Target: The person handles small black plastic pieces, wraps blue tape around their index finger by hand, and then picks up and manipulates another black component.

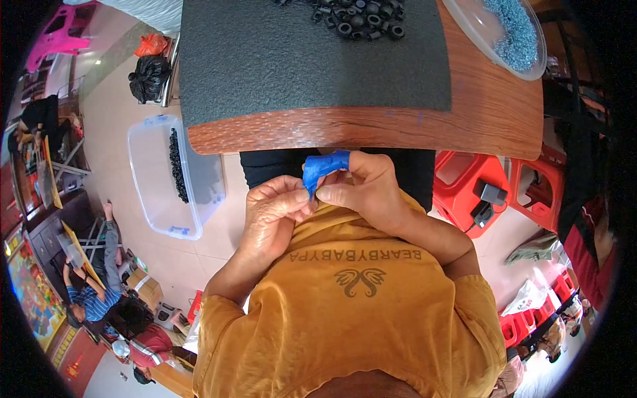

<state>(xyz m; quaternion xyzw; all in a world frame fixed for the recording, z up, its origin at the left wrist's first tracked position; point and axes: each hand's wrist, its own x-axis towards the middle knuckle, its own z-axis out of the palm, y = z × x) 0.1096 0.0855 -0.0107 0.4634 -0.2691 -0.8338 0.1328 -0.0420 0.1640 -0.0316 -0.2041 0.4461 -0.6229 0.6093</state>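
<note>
A bright blue strip [323, 166], which looks like tape, wraps the index finger of my right hand [375, 189] and hangs down toward the thumbs. My left hand [273, 207] is closed in a pinch at the strip's lower end. The right thumb presses close beside that end. Both hands are held together in front of my mustard-coloured shirt [358, 318], just short of the table's near edge. Small black rubber-like rings [358, 18] lie in a heap on the dark grey mat [312, 73], beyond my hands.
The brown wooden table [491, 113] carries a clear bowl [488, 50] of small light-blue pieces at the far right. On the floor to the left stands a clear plastic bin [149, 212] with black parts. Red stools [458, 199] stand to the right. Several people sit at the lower left.
</note>
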